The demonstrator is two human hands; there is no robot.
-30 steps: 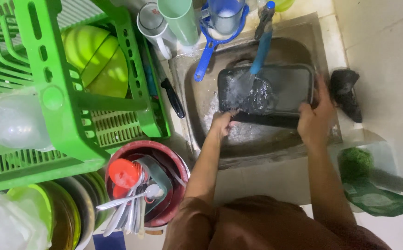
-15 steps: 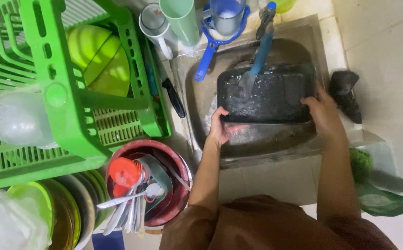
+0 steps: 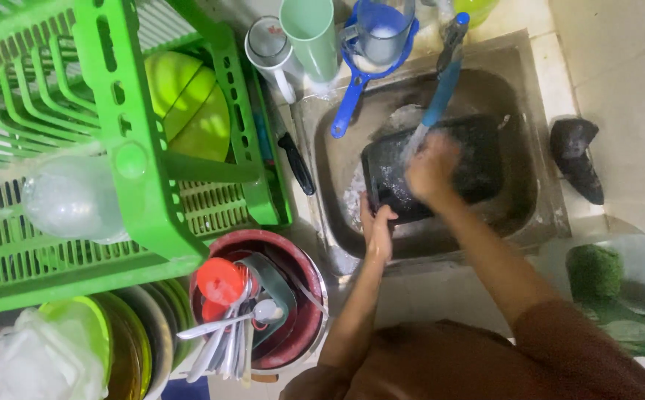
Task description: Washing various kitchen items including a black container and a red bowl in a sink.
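A black rectangular tray (image 3: pixel 478 159) lies tilted in the steel sink (image 3: pixel 541 185) under water running from a blue tap spout (image 3: pixel 441 92). My left hand (image 3: pixel 376 226) grips the tray's near left corner. My right hand (image 3: pixel 431 169) presses flat on the tray's wet inner surface, right under the stream of water. Foam and splashes cover the tray's left part.
A green dish rack (image 3: pixel 115 148) with green plates (image 3: pixel 189 111) stands left. A black-handled knife (image 3: pixel 297 164) lies by the sink edge. Mugs (image 3: pixel 269 48), a green cup (image 3: pixel 309 33) and a blue strainer (image 3: pixel 371 52) sit behind. A red bowl of cutlery (image 3: pixel 293 326) is near; a green scrubber (image 3: pixel 593 270) lies right.
My right hand left the tray's right edge and moved onto its inner surface under the water. My left hand stayed at the left corner. The camera view shifted slightly.
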